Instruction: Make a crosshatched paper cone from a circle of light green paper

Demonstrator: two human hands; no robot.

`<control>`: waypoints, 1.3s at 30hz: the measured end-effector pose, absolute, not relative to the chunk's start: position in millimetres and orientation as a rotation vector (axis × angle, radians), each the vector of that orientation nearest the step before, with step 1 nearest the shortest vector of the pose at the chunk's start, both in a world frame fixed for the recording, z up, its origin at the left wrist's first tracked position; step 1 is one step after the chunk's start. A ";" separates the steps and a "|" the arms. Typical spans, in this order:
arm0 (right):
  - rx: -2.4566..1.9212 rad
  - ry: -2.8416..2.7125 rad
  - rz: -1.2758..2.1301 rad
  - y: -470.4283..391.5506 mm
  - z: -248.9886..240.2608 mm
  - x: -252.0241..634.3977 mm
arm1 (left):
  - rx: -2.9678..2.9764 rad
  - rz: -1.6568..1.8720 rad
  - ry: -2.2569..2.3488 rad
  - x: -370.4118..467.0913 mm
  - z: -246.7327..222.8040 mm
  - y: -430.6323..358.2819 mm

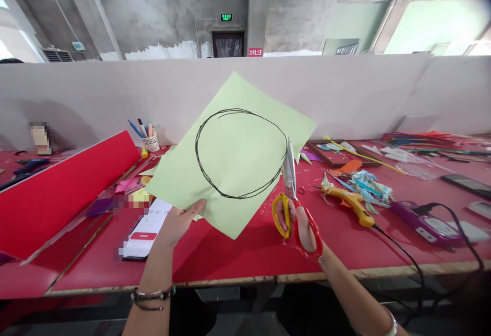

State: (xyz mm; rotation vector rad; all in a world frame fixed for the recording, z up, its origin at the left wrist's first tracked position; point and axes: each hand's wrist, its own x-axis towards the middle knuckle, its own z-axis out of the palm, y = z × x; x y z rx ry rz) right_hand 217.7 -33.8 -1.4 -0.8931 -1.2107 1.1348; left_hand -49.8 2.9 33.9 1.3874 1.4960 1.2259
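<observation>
A sheet of light green paper (241,157) is held up above the table, turned cornerwise. A rough black circle is drawn on it in several overlapping lines. My left hand (182,223) pinches its lower left edge, thumb on the near face and fingers hidden behind. In my right hand (305,226) are scissors (290,177) with one yellow and one red handle loop. Their blades point up at the paper's right side, by the circle's right edge, where a slit shows. Behind the sheet, part of the table is hidden.
On the red table (238,259), a phone (143,233) lies left, beside a large red board (72,193). A pen cup (151,143) stands behind. Rightward are a yellow glue gun (349,203), tinsel-like strips (368,185), a purple power strip (425,223) and pipe cleaners (429,141). Cords cross the front edge.
</observation>
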 end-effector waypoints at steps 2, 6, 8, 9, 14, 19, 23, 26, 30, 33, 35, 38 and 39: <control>-0.945 -1.170 1.128 -35.0 0.0 216.6 | 1.400 1.206 1.499 -48.7 34.1 2.7; -0.973 -1.127 1.116 -35.9 -0.5 216.8 | 1.392 1.170 1.538 -47.2 34.3 2.2; -0.973 -1.114 1.128 -36.3 -0.4 217.1 | 1.383 1.185 1.540 -47.0 34.5 2.3; -0.966 -1.102 1.142 -36.4 -0.1 217.1 | 1.383 1.201 1.537 -47.0 34.7 2.4; -0.878 -1.120 1.235 -35.6 -1.9 219.1 | 1.376 1.242 1.496 -49.5 36.3 3.3; -0.819 -1.199 1.270 -33.2 -5.3 223.4 | 1.396 1.242 1.536 -55.2 39.3 2.4; -0.831 -1.197 1.257 -33.2 -1.6 225.4 | 1.442 1.248 1.498 -57.5 41.2 0.8; -0.887 -1.157 1.261 -35.0 3.4 223.8 | 1.435 1.235 1.509 -56.3 43.0 0.1; -0.960 -1.102 1.247 -38.4 9.1 218.9 | 1.398 1.206 1.551 -53.5 44.1 0.9; -0.969 -1.092 1.247 -38.9 10.0 217.7 | 1.408 1.202 1.526 -53.1 42.9 2.0; -0.972 -1.092 1.255 -37.8 9.0 219.0 | 1.427 1.198 1.512 -54.0 41.5 2.8; -0.940 -1.106 1.298 -35.2 4.7 223.5 | 1.451 1.202 1.527 -56.2 39.6 4.0; -0.917 -1.120 1.311 -34.4 2.6 225.5 | 1.456 1.218 1.544 -57.1 39.1 4.5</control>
